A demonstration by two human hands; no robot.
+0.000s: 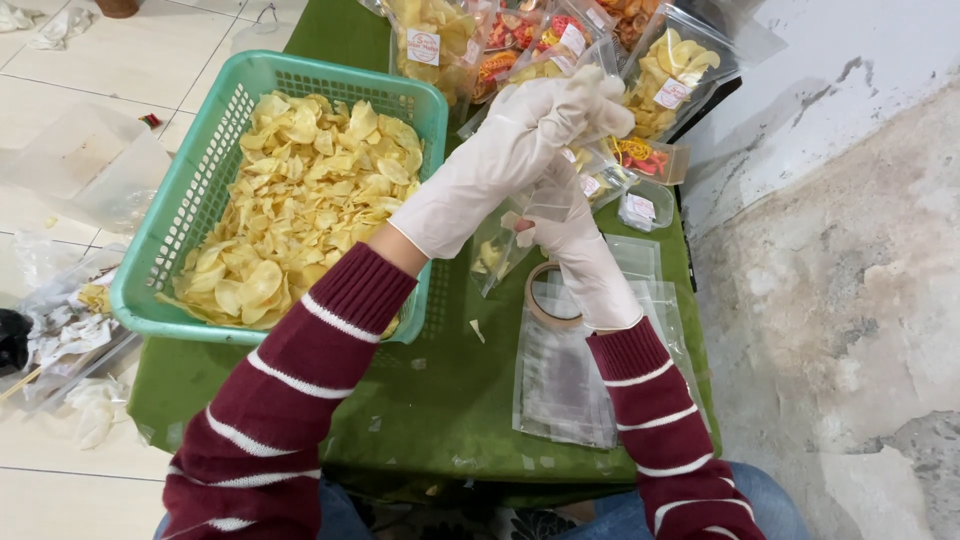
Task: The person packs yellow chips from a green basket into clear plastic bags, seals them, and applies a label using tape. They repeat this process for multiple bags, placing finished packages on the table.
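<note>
Step in hand: a small clear bag [497, 250] with a few chips inside is held up just right of the green basket [180, 215]; filling seems under way.
Left hand [520, 140]: gloved, curled over the bag's mouth.
Right hand [575, 235]: gloved, pinching the bag's top edge.
Next move: the mouth must be kept spread.
Surface: a green cloth [420, 400], with empty bags [565, 385] and a tape roll [548, 295] right of the basket.
Room: pale floor tiles [110, 60] left of the basket.

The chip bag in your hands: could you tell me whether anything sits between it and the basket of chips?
Nothing visible does. Both hands, left and right, hold the bag right beside the basket, with only the green cloth below.
</note>
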